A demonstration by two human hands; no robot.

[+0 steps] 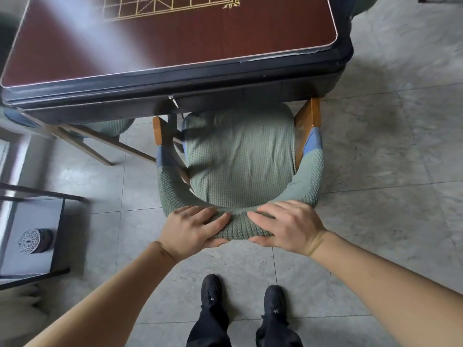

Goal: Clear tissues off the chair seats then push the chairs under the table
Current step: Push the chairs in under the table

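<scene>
Hands grip the curved back of a chair [240, 156] from behind, one on each side of its middle. The left hand [193, 229] lies with its fingers flat over the top of the padded backrest and its thumb tucked under the back edge, so the rail sits pinched between them. The right hand [288, 226] mirrors it, fingers draped over the top and thumb hooked beneath. The two sets of fingertips point toward each other with a short stretch of green knitted cover between them.

The chair wears a pale green textured cover on seat and backrest, with blue patches where the cover meets the wooden arms. Its front edge and the tips of both wooden arms sit under the rim of the table [175, 81], while most of the seat and the whole backrest stand out on the floor. No tissue shows on the seat.

The table has a dark padded border and a reddish-brown top marked with gold grid lines. A second chair [110, 126] with the same green cover is partly tucked under the table's left side. To the far left stands a small grey side table [32, 261] with a round patterned object [32, 241] on it. Two black shoes [211, 289] stand on the grey floor tiles behind the chair.
</scene>
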